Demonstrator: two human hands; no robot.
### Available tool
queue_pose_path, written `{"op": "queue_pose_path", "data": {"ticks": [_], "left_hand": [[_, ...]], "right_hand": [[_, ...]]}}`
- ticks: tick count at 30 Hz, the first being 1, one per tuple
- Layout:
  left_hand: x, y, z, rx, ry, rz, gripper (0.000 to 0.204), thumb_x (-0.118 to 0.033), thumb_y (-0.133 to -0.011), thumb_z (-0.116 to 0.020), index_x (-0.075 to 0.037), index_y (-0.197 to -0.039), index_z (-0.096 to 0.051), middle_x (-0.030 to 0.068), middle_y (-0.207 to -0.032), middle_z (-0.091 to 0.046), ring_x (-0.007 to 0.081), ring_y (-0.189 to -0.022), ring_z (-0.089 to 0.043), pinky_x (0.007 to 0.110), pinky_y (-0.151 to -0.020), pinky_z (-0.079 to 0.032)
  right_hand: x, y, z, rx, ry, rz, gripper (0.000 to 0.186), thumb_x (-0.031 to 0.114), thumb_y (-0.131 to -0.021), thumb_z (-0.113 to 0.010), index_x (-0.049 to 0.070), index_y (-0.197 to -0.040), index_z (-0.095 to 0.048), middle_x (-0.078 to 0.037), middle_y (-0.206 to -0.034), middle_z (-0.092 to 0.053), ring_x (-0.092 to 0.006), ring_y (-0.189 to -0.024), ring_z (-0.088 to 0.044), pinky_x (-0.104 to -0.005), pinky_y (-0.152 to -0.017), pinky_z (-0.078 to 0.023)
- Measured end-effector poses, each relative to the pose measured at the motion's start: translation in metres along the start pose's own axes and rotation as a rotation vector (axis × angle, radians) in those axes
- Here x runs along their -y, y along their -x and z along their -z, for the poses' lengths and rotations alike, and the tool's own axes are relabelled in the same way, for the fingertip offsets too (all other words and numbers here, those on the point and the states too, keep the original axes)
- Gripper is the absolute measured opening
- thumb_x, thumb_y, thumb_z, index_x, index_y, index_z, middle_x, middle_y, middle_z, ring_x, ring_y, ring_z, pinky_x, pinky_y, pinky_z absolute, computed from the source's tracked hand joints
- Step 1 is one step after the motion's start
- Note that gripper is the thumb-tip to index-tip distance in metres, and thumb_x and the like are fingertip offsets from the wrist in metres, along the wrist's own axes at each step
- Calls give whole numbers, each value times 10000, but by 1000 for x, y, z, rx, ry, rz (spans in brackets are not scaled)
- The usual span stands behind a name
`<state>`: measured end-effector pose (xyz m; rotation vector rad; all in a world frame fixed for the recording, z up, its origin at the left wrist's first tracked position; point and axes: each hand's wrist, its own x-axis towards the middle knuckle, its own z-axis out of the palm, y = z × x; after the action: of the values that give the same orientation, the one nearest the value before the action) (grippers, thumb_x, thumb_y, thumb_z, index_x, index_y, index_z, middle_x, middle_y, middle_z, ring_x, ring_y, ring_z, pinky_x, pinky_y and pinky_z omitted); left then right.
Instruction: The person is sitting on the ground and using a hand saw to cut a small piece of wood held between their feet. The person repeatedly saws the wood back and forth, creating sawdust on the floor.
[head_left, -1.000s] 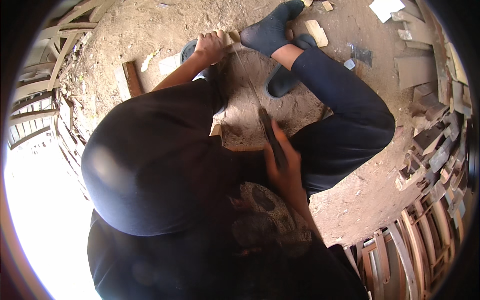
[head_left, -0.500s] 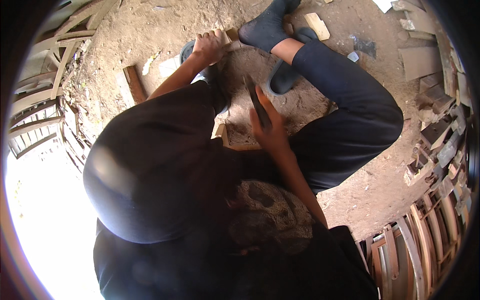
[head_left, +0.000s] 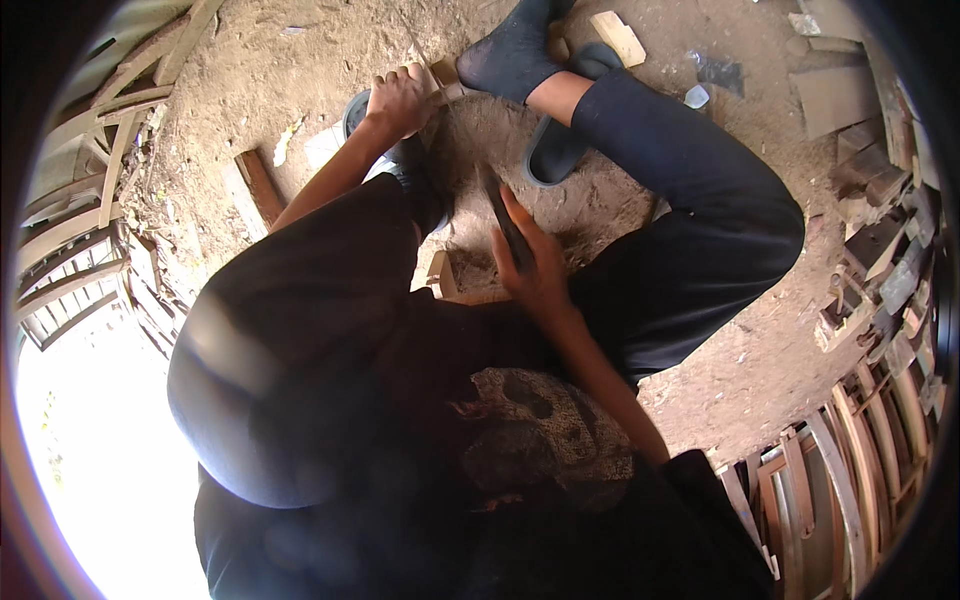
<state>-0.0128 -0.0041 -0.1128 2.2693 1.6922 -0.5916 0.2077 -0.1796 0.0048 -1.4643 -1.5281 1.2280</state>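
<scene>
My left hand (head_left: 398, 103) is closed around the end of a pale wooden piece (head_left: 447, 94) on the ground. That piece reaches toward my right foot in its dark sock (head_left: 505, 62). In my right hand (head_left: 540, 275), fingers wrapped round it, is a dark, narrow, long tool (head_left: 508, 222), held aslant above the dirt between my legs. Its exact kind does not show. The tool is apart from the wooden piece. A small wood block (head_left: 441, 272) lies close to my lap, left of the right hand.
A black sandal (head_left: 556, 152) lies beneath my right leg. Wood offcuts (head_left: 620, 38) and a short plank (head_left: 258, 190) rest on the dirt floor (head_left: 330, 50). Scrap wood (head_left: 870, 290) lines the right side, and wooden frames (head_left: 115, 165) stand at the left.
The view has shifted slightly, so most things sit a little further left. My left hand keeps its grip on the wooden piece. The dark tool stays in my right hand.
</scene>
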Motion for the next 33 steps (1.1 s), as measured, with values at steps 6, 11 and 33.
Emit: {"op": "queue_pose_path", "data": {"ticks": [6,11,33], "left_hand": [[2,4,-6,-10,-32,0,480,-373,-905,-538,49,-1113,-448,240,-1088,-589,346,-1036,-599,489,-894,-440],[-5,3,11,1,15,-17,449,-338,-899,-541,48,-1109,-450,235,-1079,-590,359,-1026,-600,483,-888,-440],[-10,-8,9,-107,-16,-72,427,-286,-870,-567,70,-1087,-474,216,-1013,-591,337,-967,-623,465,-837,-482]], "right_hand": [[3,-27,-18,49,0,-115,510,121,-916,-585,39,-1399,-442,-124,-870,-688,-80,-663,-601,-255,-617,-475],[-10,-44,-24,-18,-1,-108,448,118,-923,-568,-10,-1342,-473,-169,-890,-682,-157,-706,-671,-286,-644,-513],[-14,-118,-35,-23,-13,-67,415,225,-936,-565,15,-1292,-529,-119,-771,-664,-207,-739,-679,-322,-671,-514]]}}
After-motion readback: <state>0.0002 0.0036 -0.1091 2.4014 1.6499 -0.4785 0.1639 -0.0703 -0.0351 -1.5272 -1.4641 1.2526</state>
